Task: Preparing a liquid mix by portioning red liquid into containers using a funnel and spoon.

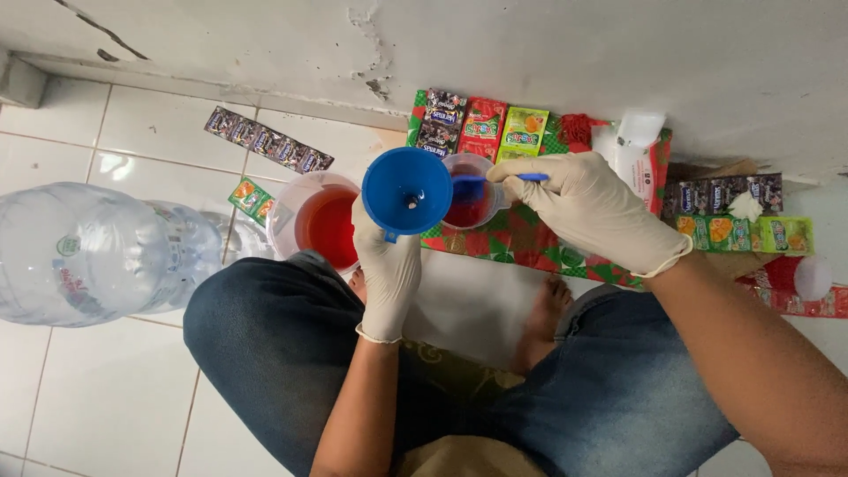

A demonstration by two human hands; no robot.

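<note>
The left hand (387, 269), gloved, grips a blue funnel (407, 190) from below and holds it upright over the lap. The right hand (590, 212), also gloved, pinches the handle of a blue spoon (477, 180) whose bowl sits in a small clear cup (471, 201) of red liquid, just right of the funnel.

Left of the funnel a wider clear jug (316, 221) holds more red liquid. A big clear water bottle (93, 252) lies on its side on the tiles; how full it is cannot be told.

Sachets (481, 124) in black, red and green lie in a row on a red-green patterned mat (521, 243) by the wall. A dark strip of sachets (268, 140) lies on the tiles to the left, and another row (738, 216) lies to the right.
</note>
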